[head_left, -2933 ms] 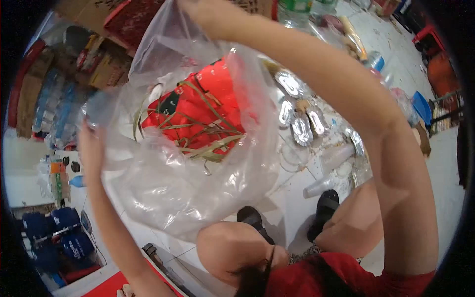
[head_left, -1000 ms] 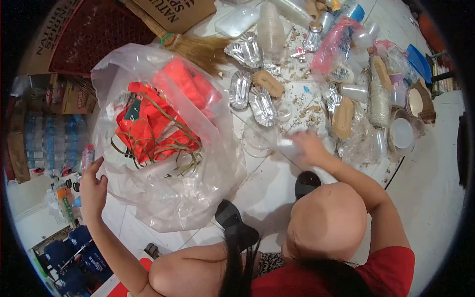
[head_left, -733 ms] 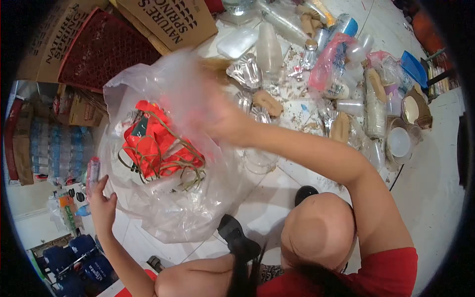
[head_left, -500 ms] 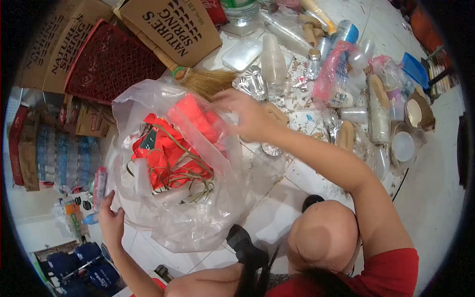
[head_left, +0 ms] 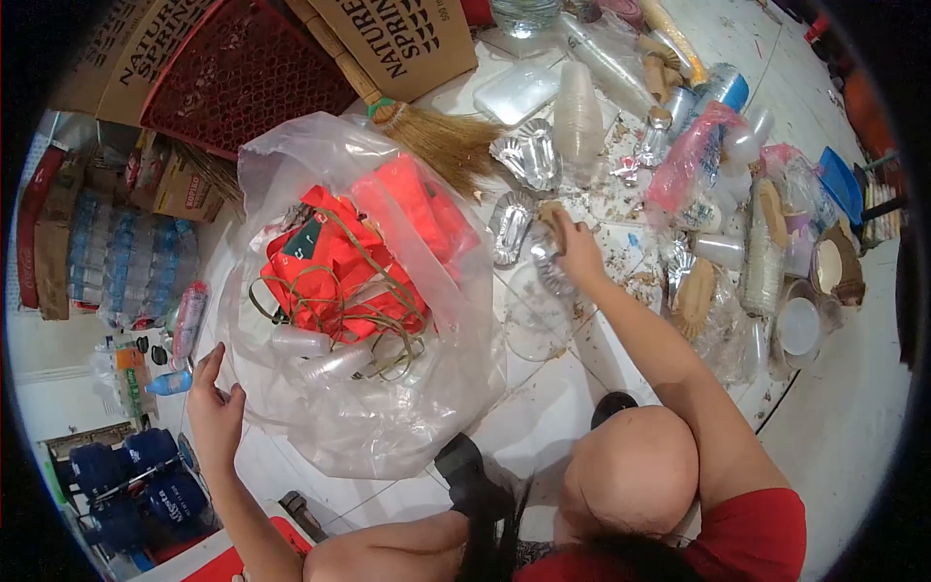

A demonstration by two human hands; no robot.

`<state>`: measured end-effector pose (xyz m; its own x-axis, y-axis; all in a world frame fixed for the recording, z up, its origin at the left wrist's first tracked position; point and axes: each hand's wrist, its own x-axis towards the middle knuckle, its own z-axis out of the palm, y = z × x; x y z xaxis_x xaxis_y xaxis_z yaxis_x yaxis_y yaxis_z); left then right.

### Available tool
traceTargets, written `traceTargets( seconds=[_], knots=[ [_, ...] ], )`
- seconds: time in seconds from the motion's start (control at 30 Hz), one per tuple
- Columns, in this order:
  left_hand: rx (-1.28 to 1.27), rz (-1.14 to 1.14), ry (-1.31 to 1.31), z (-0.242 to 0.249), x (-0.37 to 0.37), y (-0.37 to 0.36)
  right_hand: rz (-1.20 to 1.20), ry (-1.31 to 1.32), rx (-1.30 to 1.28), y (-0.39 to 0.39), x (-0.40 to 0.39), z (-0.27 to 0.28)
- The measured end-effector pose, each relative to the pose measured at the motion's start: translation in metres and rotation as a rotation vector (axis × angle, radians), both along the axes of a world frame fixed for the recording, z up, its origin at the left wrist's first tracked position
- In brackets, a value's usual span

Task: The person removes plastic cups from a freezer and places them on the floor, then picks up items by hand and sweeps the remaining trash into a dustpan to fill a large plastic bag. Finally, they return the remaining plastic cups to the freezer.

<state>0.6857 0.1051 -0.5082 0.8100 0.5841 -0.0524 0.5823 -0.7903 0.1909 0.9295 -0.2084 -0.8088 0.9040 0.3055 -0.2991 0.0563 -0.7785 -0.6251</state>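
Observation:
A large clear plastic bag (head_left: 388, 427) lies spread on the floor in front of me. Inside it are bright red-orange pieces (head_left: 335, 272), thin olive-green strips and clear plastic cups (head_left: 301, 341). My left hand (head_left: 215, 403) is beside the bag's left edge, thumb and fingers apart, holding nothing. To the right of the bag, my right hand (head_left: 579, 257) has its fingers closed on a brown paper baking cup (head_left: 553, 215); the fingertips are partly hidden. Silver foil cups (head_left: 511, 228) lie close to that hand, and a clear round lid (head_left: 536, 315) is below it.
A straw broom (head_left: 441, 141), a red plastic basket (head_left: 247, 82) and cardboard boxes (head_left: 407, 39) stand at the back. Stacked clear cups (head_left: 579, 121), a pink plastic bag (head_left: 690, 160) and scattered debris cover the right floor. Wrapped water bottles (head_left: 126, 257) stand left.
My right hand has left the bag's upper right edge and moved right to the brown paper baking cup. The left hand stays beside the bag. The view has shifted slightly.

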Motion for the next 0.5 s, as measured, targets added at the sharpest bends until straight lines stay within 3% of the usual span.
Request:
traceTargets(
  seconds=[0.03,0.1,0.17,0.23,0.3,0.43,0.5],
  knots=[
    [0.007,-0.010,-0.011,-0.001,0.000,0.001,0.002,-0.030,-0.053,-0.007,0.007,-0.002],
    [0.016,-0.016,-0.016,0.000,0.001,0.001,-0.149,-0.139,0.104,-0.025,0.033,0.002],
    [-0.006,-0.029,-0.030,-0.002,0.005,-0.003,-0.448,-0.419,0.399,-0.028,0.058,0.041],
    [-0.010,-0.042,-0.026,-0.005,0.006,-0.003,-0.456,-0.683,0.928,-0.007,0.071,0.094],
    [-0.010,-0.070,-0.023,-0.006,0.009,-0.005,-0.338,-0.230,1.348,0.030,0.040,0.174],
    [-0.029,-0.015,0.002,-0.005,0.015,-0.010,0.401,-0.413,1.135,0.108,-0.010,0.194],
    [-0.025,-0.034,-0.004,-0.005,0.018,-0.011,0.620,-0.546,0.599,0.114,-0.042,0.194]
  ],
)
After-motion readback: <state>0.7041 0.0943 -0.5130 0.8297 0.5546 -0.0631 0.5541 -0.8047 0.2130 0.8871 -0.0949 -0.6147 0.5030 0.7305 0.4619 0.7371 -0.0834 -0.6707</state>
